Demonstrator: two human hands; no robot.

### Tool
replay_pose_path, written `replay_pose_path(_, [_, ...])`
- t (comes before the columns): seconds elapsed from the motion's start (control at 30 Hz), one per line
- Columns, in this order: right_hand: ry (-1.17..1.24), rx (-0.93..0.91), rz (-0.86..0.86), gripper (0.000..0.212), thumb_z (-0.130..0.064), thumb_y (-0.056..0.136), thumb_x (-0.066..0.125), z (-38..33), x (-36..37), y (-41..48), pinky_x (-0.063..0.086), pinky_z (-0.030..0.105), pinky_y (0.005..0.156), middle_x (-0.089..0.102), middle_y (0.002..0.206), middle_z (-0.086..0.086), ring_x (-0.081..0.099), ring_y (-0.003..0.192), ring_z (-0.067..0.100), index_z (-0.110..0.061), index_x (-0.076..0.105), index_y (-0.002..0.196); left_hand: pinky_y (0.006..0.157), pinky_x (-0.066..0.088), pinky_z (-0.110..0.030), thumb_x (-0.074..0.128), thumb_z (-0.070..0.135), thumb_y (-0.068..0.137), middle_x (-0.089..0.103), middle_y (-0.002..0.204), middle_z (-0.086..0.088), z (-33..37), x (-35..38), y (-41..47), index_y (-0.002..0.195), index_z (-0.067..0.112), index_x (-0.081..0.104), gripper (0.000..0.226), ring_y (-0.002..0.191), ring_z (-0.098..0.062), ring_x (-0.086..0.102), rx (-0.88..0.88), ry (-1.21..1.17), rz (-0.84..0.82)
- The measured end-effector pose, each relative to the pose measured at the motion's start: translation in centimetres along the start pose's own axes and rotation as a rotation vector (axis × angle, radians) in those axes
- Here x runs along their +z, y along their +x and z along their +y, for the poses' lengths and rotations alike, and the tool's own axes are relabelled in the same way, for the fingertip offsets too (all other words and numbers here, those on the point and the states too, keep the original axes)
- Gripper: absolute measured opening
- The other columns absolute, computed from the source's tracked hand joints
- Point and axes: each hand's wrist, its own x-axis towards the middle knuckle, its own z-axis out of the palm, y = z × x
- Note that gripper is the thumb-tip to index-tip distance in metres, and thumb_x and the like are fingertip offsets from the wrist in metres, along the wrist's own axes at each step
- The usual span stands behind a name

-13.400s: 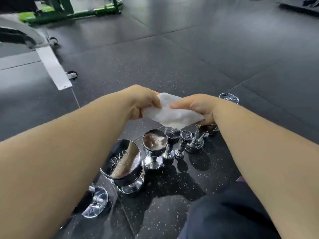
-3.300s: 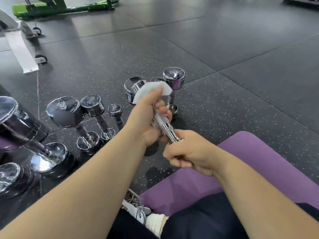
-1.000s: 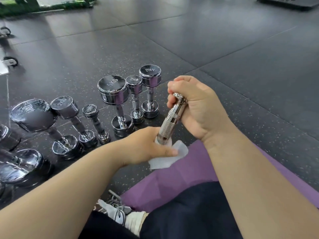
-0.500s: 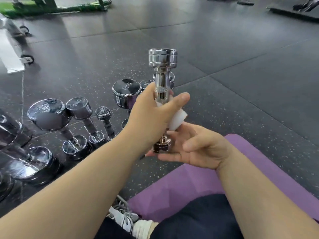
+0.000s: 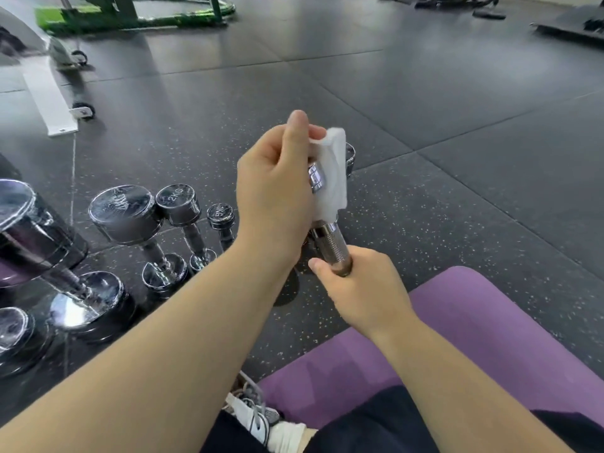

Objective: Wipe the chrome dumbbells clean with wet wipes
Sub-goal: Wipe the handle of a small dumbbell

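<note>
I'd flag a drop — right hand [image 5: 362, 289] grips the small chrome dumbbell [image 5: 330, 246] low, left hand [image 5: 277, 191] clamps the white wet wipe [image 5: 331, 171] round its head, slicking it.

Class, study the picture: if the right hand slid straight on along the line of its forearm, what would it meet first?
Most likely the left hand, whose heel lies just ahead beside the dumbbell handle that the right hand holds; depth is unclear.
</note>
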Motion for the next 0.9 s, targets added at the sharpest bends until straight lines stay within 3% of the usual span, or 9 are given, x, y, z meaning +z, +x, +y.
replay_pose_path(0.1, [0.108, 0.080, -0.288, 0.045, -0.037, 0.090, 0.065, -0.3, -0.7, -0.1, 0.050, 0.036, 0.063, 0.062, 0.057, 0.007, 0.054, 0.052, 0.020, -0.010, 0.051, 0.058, 0.061, 0.037, -0.016, 0.062, 0.023, 0.095, 0.059, 0.065, 0.014, -0.8, -0.8, 0.0, 0.076, 0.027, 0.067, 0.019, 0.059, 0.002, 0.048, 0.329, 0.298, -0.085])
replay_pose_path(0.2, [0.433, 0.172, -0.508, 0.040, -0.025, 0.093, 0.065, -0.7, -0.6, -0.6, 0.048, 0.028, 0.056, 0.059, 0.056, 0.010, 0.053, 0.050, 0.018, -0.008, 0.051, 0.059, 0.065, 0.042, -0.016, 0.066, 0.014, 0.090, 0.058, 0.070, 0.016, -0.7, -0.6, 0.6, 0.083, 0.029, 0.066, 0.016, 0.064, 0.001, 0.051, 0.290, 0.204, -0.062])
replay_pose_path(0.3, [0.523, 0.184, -0.463, 0.036, -0.018, 0.094, 0.063, -0.8, -0.5, -0.6, 0.041, 0.018, 0.046, 0.058, 0.057, 0.009, 0.052, 0.051, 0.021, -0.009, 0.049, 0.062, 0.063, 0.047, -0.029, 0.059, 0.015, 0.096, 0.062, 0.071, 0.008, 0.9, -0.6, 1.2, 0.085, 0.020, 0.069, 0.016, 0.065, -0.009, 0.054, -0.097, -0.142, -0.071])
replay_pose_path(0.37, [0.451, 0.181, -0.385, 0.035, -0.021, 0.093, 0.063, -0.5, -0.6, -0.2, 0.044, 0.023, 0.052, 0.058, 0.057, 0.009, 0.053, 0.052, 0.020, -0.009, 0.050, 0.064, 0.060, 0.046, -0.031, 0.057, 0.022, 0.098, 0.058, 0.066, 0.006, 0.6, -1.2, 1.5, 0.084, 0.019, 0.072, 0.021, 0.059, -0.012, 0.051, -0.217, -0.089, -0.151])
replay_pose_path(0.43, [0.345, 0.185, -0.315, 0.036, -0.027, 0.090, 0.063, -0.4, -0.5, 0.0, 0.049, 0.032, 0.060, 0.060, 0.056, 0.008, 0.055, 0.051, 0.017, -0.009, 0.054, 0.060, 0.068, 0.043, -0.031, 0.058, 0.037, 0.095, 0.054, 0.069, 0.007, -0.2, -1.4, 1.3, 0.081, 0.024, 0.075, 0.026, 0.063, -0.013, 0.049, -0.121, 0.156, -0.164])
replay_pose_path(0.53, [0.243, 0.210, -0.268, 0.040, -0.030, 0.088, 0.061, -0.5, 0.0, -0.3, 0.049, 0.034, 0.059, 0.060, 0.053, 0.004, 0.056, 0.049, 0.015, -0.011, 0.054, 0.054, 0.077, 0.038, -0.014, 0.050, 0.037, 0.100, 0.058, 0.102, 0.006, -1.0, -0.9, 0.6, 0.093, 0.019, 0.066, 0.025, 0.085, -0.004, 0.052, 0.111, 0.479, -0.161])
replay_pose_path(0.63, [0.034, 0.174, -0.153, 0.038, -0.034, 0.087, 0.060, 0.0, 0.1, -0.4, 0.050, 0.037, 0.060, 0.062, 0.059, 0.006, 0.057, 0.057, 0.026, -0.007, 0.050, 0.063, 0.074, 0.043, -0.024, 0.042, 0.035, 0.103, 0.067, 0.093, 0.006, -1.0, -1.2, 0.2, 0.095, 0.020, 0.063, 0.028, 0.087, -0.011, 0.059, 0.187, 0.650, -0.247])
replay_pose_path(0.77, [-0.386, 0.045, 0.012, 0.040, -0.037, 0.092, 0.054, 1.0, -1.2, 0.1, 0.034, 0.032, 0.055, 0.045, 0.059, -0.005, 0.048, 0.064, 0.028, -0.020, 0.036, 0.061, 0.078, 0.054, -0.035, 0.041, 0.039, 0.102, 0.074, 0.079, -0.004, -0.7, -2.2, 1.1, 0.080, 0.020, 0.074, 0.044, 0.079, -0.023, 0.069, -0.100, 0.582, -0.362])
replay_pose_path(0.9, [-0.570, -0.052, 0.089, 0.036, -0.031, 0.093, 0.048, 1.2, -1.9, 0.5, 0.026, 0.030, 0.049, 0.038, 0.059, -0.005, 0.040, 0.063, 0.024, -0.020, 0.033, 0.062, 0.090, 0.050, -0.046, 0.041, 0.026, 0.103, 0.074, 0.083, -0.016, -0.1, -3.0, 1.3, 0.051, 0.009, 0.069, 0.061, 0.084, -0.029, 0.065, -0.582, 0.122, -0.435])
